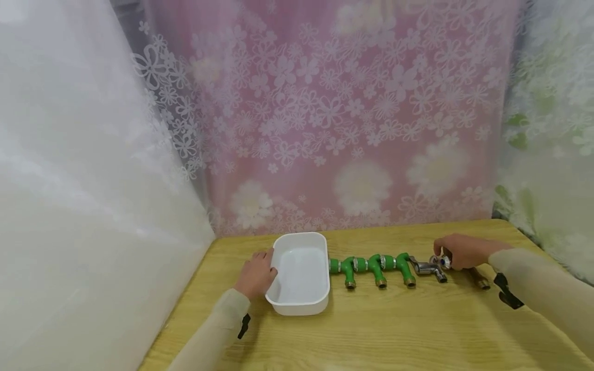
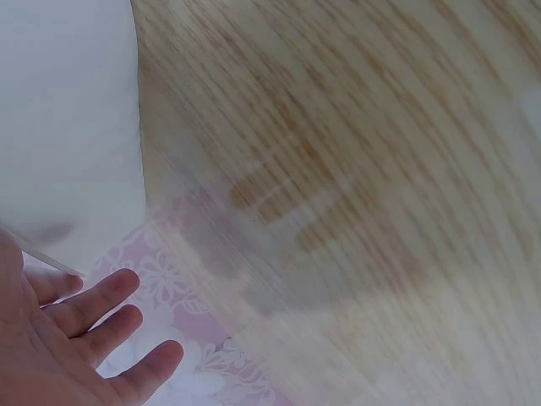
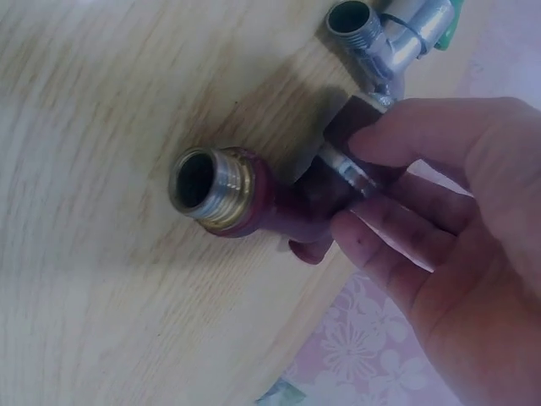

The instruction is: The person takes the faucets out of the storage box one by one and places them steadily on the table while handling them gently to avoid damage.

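Note:
My left hand (image 1: 257, 274) is at the left rim of a white rectangular plastic basin (image 1: 299, 308). In the left wrist view its fingers (image 2: 101, 300) are spread and loosely extended beside the basin's wall (image 2: 68, 127). Farther right, my right hand (image 1: 461, 251) grips a dark red tap (image 3: 292, 216) by its body, thumb on one side and fingers on the other. The tap's threaded brass outlet (image 3: 228, 193) points away from the palm. Just left of that hand lies a chrome tap (image 1: 429, 268), partly seen in the right wrist view too.
Several green taps (image 1: 375, 265) with brass outlets lie in a row between the basin and the chrome tap. They all rest on a wood-grain table (image 1: 371, 335). A pink flowered curtain (image 1: 325, 129) hangs behind; a white sheet (image 1: 83, 180) stands at the left.

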`<state>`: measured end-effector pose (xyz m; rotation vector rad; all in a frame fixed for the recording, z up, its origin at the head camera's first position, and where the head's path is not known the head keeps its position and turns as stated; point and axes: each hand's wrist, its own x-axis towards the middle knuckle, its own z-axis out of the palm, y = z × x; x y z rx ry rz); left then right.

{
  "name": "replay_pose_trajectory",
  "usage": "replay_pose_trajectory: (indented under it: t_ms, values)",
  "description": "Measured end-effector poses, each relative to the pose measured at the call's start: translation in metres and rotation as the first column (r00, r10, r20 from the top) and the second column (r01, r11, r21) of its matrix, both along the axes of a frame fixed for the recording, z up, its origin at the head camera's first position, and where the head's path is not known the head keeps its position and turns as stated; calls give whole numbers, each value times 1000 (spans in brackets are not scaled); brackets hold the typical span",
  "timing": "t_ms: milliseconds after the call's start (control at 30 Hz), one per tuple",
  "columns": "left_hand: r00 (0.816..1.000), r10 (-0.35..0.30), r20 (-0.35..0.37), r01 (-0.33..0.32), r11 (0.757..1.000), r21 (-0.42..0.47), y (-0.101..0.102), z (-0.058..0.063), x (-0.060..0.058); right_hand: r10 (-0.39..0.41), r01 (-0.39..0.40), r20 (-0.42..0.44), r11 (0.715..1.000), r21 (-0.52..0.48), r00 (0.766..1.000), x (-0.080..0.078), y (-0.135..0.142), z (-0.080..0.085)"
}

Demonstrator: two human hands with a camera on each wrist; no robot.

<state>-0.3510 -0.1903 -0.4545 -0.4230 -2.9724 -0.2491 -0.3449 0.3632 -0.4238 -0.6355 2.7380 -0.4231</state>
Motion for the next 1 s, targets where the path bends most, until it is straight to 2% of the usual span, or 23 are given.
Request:
replay_pose_trajectory:
  t_ms: [133,300,500,767,1000]
  values:
    - [1000,-9,0,9,1000,-2,-2,0,4,-9,9,11,1000,-23,1000,2,0,-2]
    - [1000,-19,-16,19,1000,2,-2,1,6,-4,4,-20,999,-37,1000,4,1,-5]
    - [1000,-7,1,7,1000,1,-1,0,7,2,-5,-40,998,-57,999,6,2,-8]
    - [1000,-3,-2,3,1000,13,0,0,7,19,-22,-81,999,-44,997,4,-1,-9]
    - [1000,0,-8,0,1000,-5,0,1,3,24,-27,-87,999,-33,996,6,-2,-3]
